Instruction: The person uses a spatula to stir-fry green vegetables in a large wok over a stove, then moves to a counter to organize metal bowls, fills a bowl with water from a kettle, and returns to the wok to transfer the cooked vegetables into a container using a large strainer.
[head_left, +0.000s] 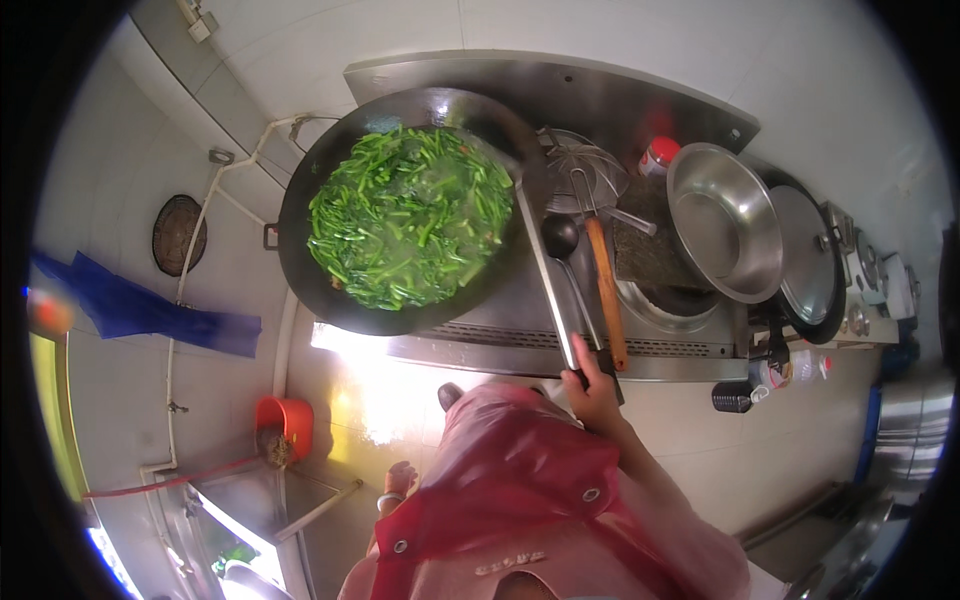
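Note:
Chopped green leafy vegetables (409, 217) lie in a large dark wok (300, 262), with some liquid and steam among them. My right hand (592, 390) grips the dark handle end of a long metal cooking utensil (544, 270); its far end rests at the wok's right side, and I cannot tell its shape. My left hand (401, 477) hangs low at my side, holding nothing, its fingers loosely curled and apart. Right of the utensil lie a black ladle (560, 236) and a wooden-handled tool with metal prongs (606, 292).
Wire strainers (585, 169), a red-lidded jar (661, 152) and a steel basin (724, 225) stand on the steel stove (510, 307). Farther right is a lidded pan (806, 255). Bottles (731, 397) stand beyond the stove's front. An orange bin (296, 427) is at left, below pipes and blue cloth (150, 307).

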